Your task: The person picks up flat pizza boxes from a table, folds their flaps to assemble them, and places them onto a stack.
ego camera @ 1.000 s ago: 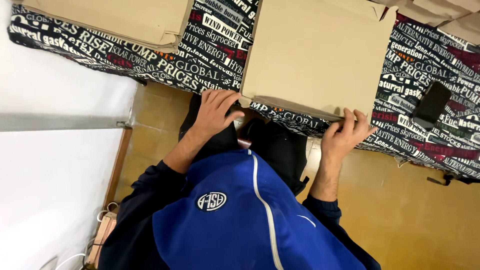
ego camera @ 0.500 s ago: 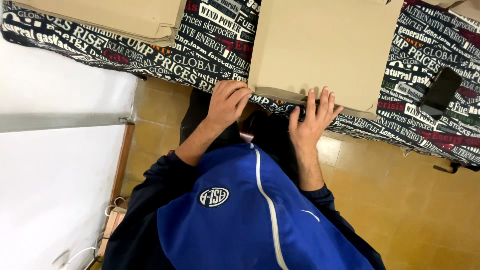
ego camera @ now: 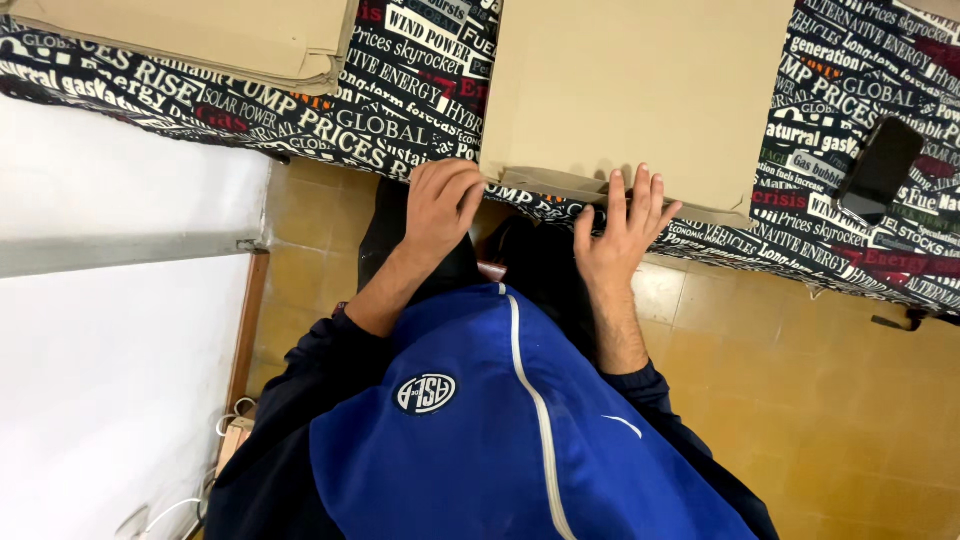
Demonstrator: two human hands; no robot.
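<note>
Item: flat cardboard box (ego camera: 640,95), tan, lying on desk (ego camera: 400,110) w/ black printed-text cloth, near edge overhanging toward person. L hand (ego camera: 443,205) curled over box's near-left corner, fingers bent onto the edge, gripping it. R hand (ego camera: 622,235) open, fingers spread, tips touching the near edge flap; no grasp. Step, by the look: working the box's near flap. Next move likely needs R fingers to close on that flap. Also: second cardboard stack (ego camera: 200,40) far left; dark phone (ego camera: 882,165) right, well apart.

Right hand (ego camera: 620,235) nearer left hand (ego camera: 445,205)
</note>
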